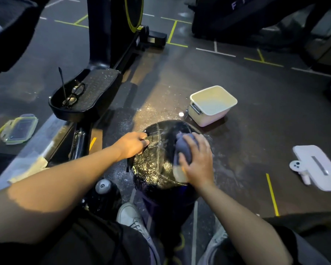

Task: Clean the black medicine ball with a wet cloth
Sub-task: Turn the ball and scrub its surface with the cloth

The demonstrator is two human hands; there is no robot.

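The black medicine ball [157, 163] rests on the gym floor in front of my knees, its top speckled with white powder. My left hand [131, 145] grips a strap handle on the ball's upper left side. A grey-blue cloth [183, 148] lies bunched on the ball's upper right. My right hand [196, 159] presses down on it with fingers spread over the fabric.
A white tub [212, 105] stands on the floor beyond the ball. An elliptical pedal [96, 87] with glasses [74, 95] is at left, a lidded clear container [19, 129] far left. A white lid [317, 165] and a small controller [295, 166] lie at right. White powder dusts the floor.
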